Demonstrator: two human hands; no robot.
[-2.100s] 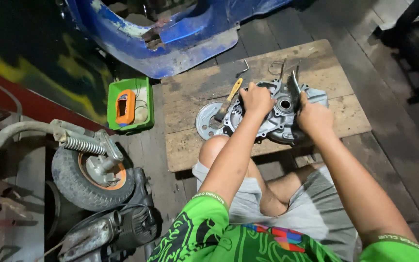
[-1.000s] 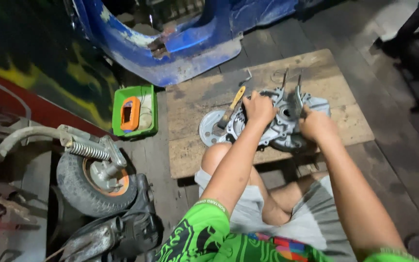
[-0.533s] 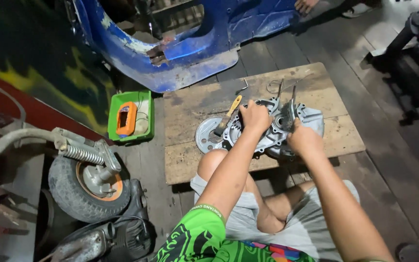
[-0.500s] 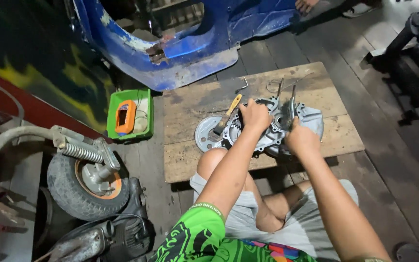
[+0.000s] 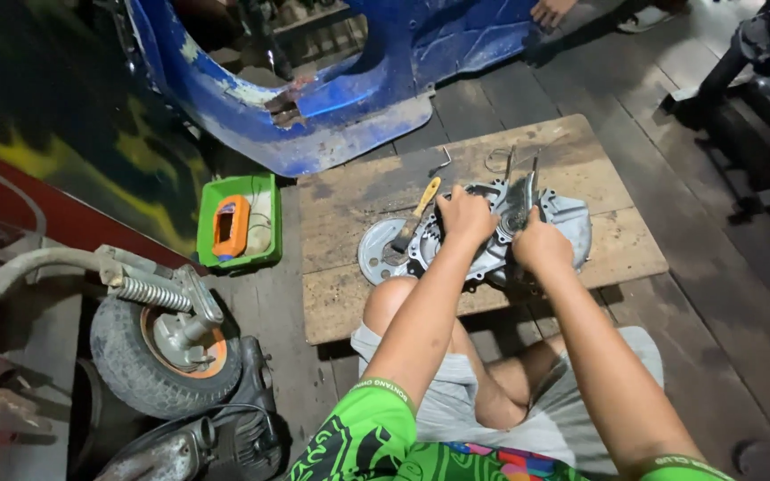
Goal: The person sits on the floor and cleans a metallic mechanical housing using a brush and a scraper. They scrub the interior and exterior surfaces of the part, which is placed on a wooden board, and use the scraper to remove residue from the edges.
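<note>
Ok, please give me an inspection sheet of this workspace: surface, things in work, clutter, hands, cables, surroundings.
Surface: worn wooden board on a dark plank floor, stained.
Things in work: grey metal engine casing lies on the board; a metal tool stands up from its middle.
Clutter: yellow-handled tool and round metal plate left of the casing; bent wire pieces behind it.
Hands: left hand presses on the casing; right hand grips the metal tool.
Cables: thin wire in the green tray, beside an orange device.
Surroundings: blue body panel behind the board; small wheel with spring at left; another person's hand at top.
</note>
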